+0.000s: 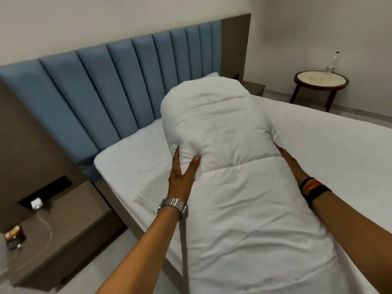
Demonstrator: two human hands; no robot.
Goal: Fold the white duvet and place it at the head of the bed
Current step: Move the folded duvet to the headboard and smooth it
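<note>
Head view: your left hand (182,170) and right hand (290,161), arms outstretched, clamp the duvet (222,132) roll's sides at frame centre.

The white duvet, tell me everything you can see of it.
The white duvet is soft, puffy, creased fabric with a stitched seam across it. It lies in a long folded strip on the bed, its far end doubled up into a rounded bulge near the headboard. The left hand and right hand press its sides.

Blue padded headboard (118,81), pale walls (106,18), round side table (320,81) in corner.
</note>
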